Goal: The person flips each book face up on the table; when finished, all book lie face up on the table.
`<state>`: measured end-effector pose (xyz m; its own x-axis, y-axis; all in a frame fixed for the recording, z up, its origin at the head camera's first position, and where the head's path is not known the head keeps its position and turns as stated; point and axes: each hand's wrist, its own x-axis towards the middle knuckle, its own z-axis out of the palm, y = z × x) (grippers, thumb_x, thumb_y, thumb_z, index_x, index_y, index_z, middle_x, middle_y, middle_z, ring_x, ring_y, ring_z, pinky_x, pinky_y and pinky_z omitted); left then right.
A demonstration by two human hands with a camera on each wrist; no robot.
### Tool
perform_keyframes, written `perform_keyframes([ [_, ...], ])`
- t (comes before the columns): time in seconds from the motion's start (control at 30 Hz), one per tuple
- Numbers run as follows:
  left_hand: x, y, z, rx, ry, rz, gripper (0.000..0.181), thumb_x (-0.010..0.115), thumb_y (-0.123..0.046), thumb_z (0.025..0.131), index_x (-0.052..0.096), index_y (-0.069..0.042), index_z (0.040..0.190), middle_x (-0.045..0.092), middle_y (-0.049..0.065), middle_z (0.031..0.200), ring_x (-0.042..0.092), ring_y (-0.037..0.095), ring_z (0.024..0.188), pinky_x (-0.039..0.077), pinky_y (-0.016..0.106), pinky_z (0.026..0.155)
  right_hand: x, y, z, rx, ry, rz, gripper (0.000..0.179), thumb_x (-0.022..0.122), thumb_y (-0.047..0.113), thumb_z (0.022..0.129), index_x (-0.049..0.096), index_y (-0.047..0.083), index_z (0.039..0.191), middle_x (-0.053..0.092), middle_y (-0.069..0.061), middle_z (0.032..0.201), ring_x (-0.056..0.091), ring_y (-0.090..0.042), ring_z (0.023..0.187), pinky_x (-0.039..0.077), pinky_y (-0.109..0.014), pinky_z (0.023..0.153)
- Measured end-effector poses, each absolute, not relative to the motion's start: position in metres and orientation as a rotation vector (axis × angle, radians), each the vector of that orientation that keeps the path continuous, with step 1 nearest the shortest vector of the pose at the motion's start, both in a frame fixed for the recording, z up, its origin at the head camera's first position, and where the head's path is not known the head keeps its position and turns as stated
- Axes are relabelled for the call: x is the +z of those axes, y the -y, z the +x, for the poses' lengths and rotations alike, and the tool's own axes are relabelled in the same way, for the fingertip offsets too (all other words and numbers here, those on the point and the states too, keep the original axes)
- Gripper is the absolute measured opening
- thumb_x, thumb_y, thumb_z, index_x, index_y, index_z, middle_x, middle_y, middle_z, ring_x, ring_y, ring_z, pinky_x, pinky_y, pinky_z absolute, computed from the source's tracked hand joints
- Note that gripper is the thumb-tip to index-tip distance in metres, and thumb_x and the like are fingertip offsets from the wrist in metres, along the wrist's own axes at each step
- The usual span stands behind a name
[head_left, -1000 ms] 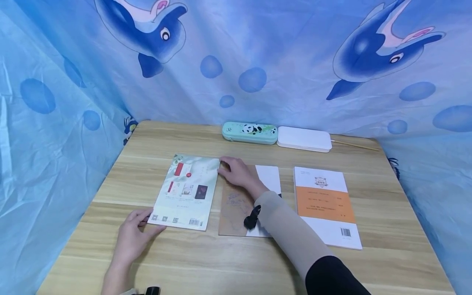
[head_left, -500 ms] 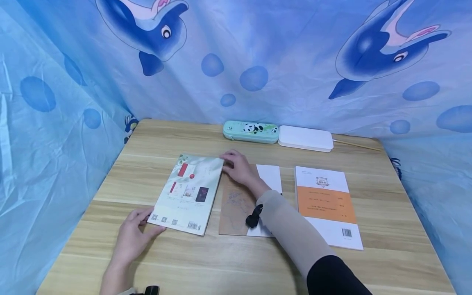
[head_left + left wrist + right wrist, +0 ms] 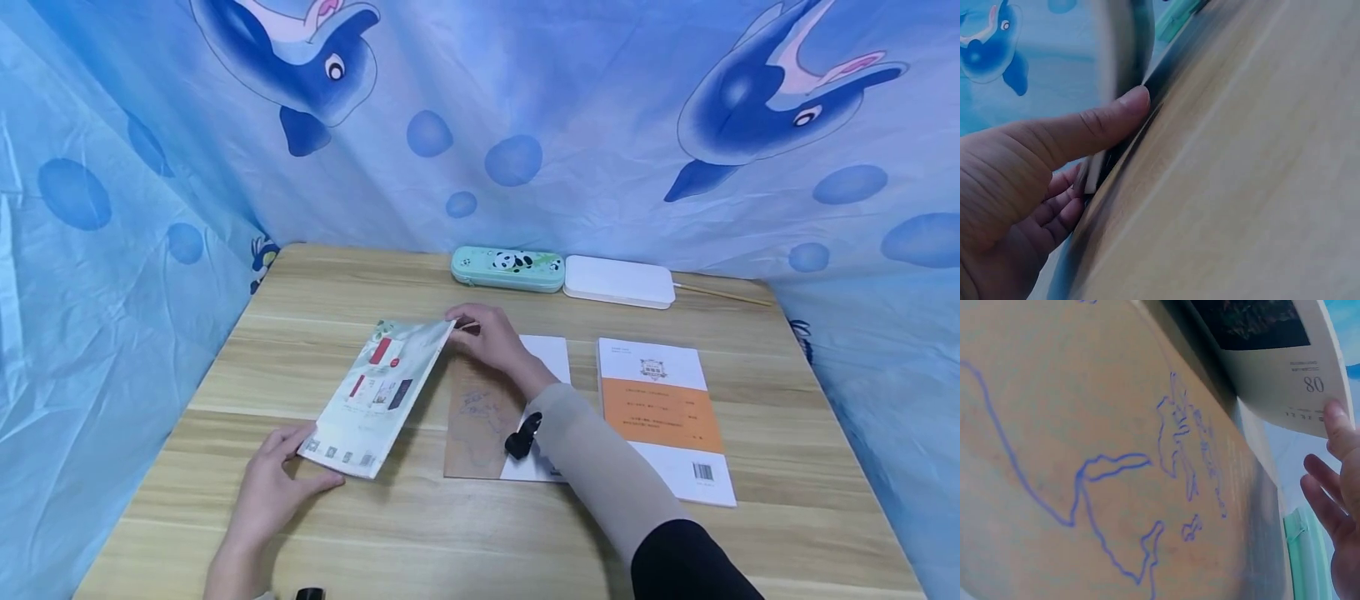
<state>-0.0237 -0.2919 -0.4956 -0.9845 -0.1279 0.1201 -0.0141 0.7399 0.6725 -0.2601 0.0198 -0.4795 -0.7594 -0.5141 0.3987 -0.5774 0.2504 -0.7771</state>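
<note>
A pale green-white magazine, back cover up, is tilted on the table with its right side raised. My right hand pinches its top right corner, the thumb showing on the underside in the right wrist view. At the bottom left corner my left hand holds the magazine, thumb along the bottom edge and fingers at the left edge. Just right of it lies a brown-and-white booklet with blue line drawings, partly covered by my right arm. Farther right is a white book with an orange band.
Along the table's back edge lie a mint panda pencil case, a white flat case and a thin wooden stick. A blue dolphin-print curtain hangs behind and at the sides.
The magazine's right side has risen from lying flat to a steep tilt, lifted by my right hand at the corner. My left hand has stayed at the bottom left corner.
</note>
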Motion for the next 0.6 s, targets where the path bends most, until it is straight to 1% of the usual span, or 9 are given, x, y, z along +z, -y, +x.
perform_keyframes([
  [0.07,-0.497,0.291,-0.023,-1.065,2.746,0.09,0.08,0.097,-0.015,0.063,0.062,0.006,0.132,0.061,0.014,0.125,0.057,0.035,0.115,0.027,0.005,0.096,-0.477,-0.019,-0.259,1.618,2.419,1.044,0.025,0.077,0.003,0.088,0.07,-0.001,0.112,0.072,-0.014,0.112,0.072,-0.027,0.097,0.059,-0.027,0.084],
  [0.13,-0.498,0.29,-0.022,-1.036,2.714,0.069,0.067,0.093,-0.005,0.067,0.065,0.007,0.127,0.063,0.015,0.123,0.06,0.034,0.112,0.026,0.0,0.095,-0.474,-0.017,-0.257,1.634,2.432,1.02,0.024,0.076,0.004,0.09,0.068,0.001,0.112,0.072,-0.013,0.113,0.073,-0.025,0.097,0.059,-0.025,0.084],
  [0.23,-0.499,0.289,-0.023,-1.04,2.654,0.06,0.047,0.081,0.011,0.076,0.069,0.007,0.121,0.066,0.018,0.121,0.065,0.037,0.108,0.035,0.0,0.095,-0.467,-0.015,-0.253,1.641,2.458,0.997,0.023,0.074,0.009,0.093,0.065,0.006,0.114,0.071,-0.01,0.117,0.073,-0.021,0.099,0.059,-0.024,0.084],
  [0.3,-0.499,0.288,-0.023,-1.038,2.622,0.075,0.039,0.076,0.015,0.079,0.071,0.006,0.117,0.068,0.018,0.12,0.068,0.037,0.105,0.042,0.002,0.089,-0.463,-0.014,-0.25,1.655,2.457,1.003,0.023,0.072,0.011,0.094,0.063,0.007,0.115,0.071,-0.011,0.12,0.073,-0.021,0.101,0.059,-0.024,0.085],
  [0.37,-0.496,0.288,-0.024,-1.04,2.588,0.112,0.035,0.073,0.017,0.082,0.073,0.003,0.115,0.071,0.017,0.117,0.07,0.03,0.103,0.047,0.004,0.083,-0.458,-0.012,-0.248,1.685,2.428,1.023,0.023,0.071,0.011,0.095,0.062,0.005,0.115,0.07,-0.014,0.122,0.073,-0.022,0.102,0.059,-0.026,0.085],
  [0.43,-0.493,0.288,-0.025,-1.024,2.557,0.148,0.033,0.072,0.016,0.084,0.075,0.002,0.113,0.073,0.017,0.114,0.07,0.021,0.1,0.048,0.004,0.081,-0.453,-0.011,-0.247,1.699,2.395,1.052,0.022,0.07,0.01,0.096,0.06,0.003,0.114,0.07,-0.017,0.122,0.073,-0.023,0.103,0.059,-0.027,0.086],
  [0.5,-0.489,0.287,-0.025,-1.02,2.525,0.177,0.033,0.071,0.017,0.083,0.076,0.001,0.111,0.073,0.018,0.112,0.067,0.009,0.099,0.048,0.004,0.08,-0.448,-0.012,-0.246,1.681,2.373,1.067,0.021,0.071,0.009,0.095,0.061,0.003,0.112,0.071,-0.017,0.12,0.073,-0.023,0.101,0.059,-0.026,0.086],
  [0.53,-0.487,0.287,-0.025,-1.037,2.504,0.183,0.033,0.071,0.019,0.082,0.076,0.001,0.11,0.073,0.019,0.112,0.065,0.002,0.099,0.048,0.004,0.08,-0.445,-0.012,-0.246,1.671,2.36,1.071,0.02,0.071,0.009,0.095,0.061,0.002,0.111,0.072,-0.016,0.118,0.073,-0.024,0.1,0.059,-0.026,0.085],
  [0.6,-0.484,0.286,-0.023,-1.077,2.454,0.165,0.034,0.07,0.023,0.08,0.075,0.004,0.109,0.072,0.023,0.11,0.061,-0.008,0.098,0.048,0.005,0.079,-0.437,-0.013,-0.247,1.628,2.348,1.061,0.019,0.073,0.008,0.093,0.064,0.002,0.108,0.073,-0.013,0.112,0.074,-0.022,0.096,0.059,-0.025,0.082],
])
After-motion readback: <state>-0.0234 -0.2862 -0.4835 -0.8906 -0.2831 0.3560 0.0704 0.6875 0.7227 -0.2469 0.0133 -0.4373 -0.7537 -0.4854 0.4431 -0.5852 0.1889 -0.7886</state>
